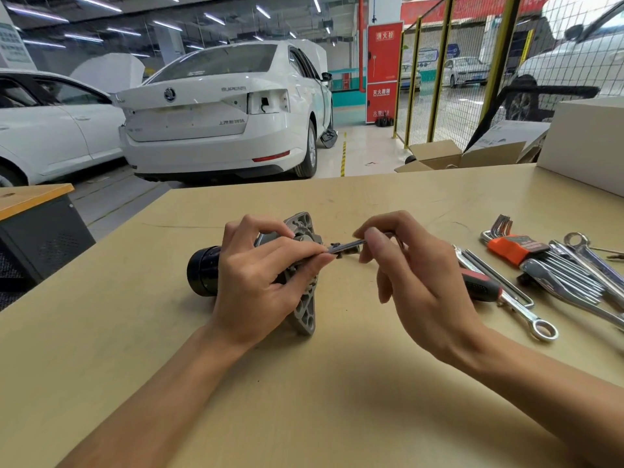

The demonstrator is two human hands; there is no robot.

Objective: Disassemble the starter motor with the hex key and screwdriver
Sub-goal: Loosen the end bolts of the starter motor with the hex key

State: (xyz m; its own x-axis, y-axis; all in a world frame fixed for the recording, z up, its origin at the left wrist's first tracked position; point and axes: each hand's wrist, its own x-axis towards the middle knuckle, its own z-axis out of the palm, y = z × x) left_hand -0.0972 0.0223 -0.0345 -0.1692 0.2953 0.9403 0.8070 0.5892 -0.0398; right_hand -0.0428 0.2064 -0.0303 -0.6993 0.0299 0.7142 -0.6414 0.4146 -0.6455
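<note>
The starter motor [256, 268] lies on its side at the middle of the worktop [337, 383], black end to the left and grey flange [305, 315] to the right. Your left hand [260, 285] curls over the housing and pinches the near end of a thin metal tool, judged to be the hex key [347, 246]. Your right hand [415, 275] pinches the other end of the key between thumb and fingertips.

The step in hand appears to be seating the key in a fastener on the flange face. Next, keep the motor steady with the left hand, confirm that the tip is fully engaged, then turn with the right.

The fastener and the key tip are hidden behind your left fingers. Engagement cannot be confirmed. The screwdriver [479, 287] lies to the right, partly covered by your right hand, beside the key set [516, 248] and spanners [574, 285].
</note>
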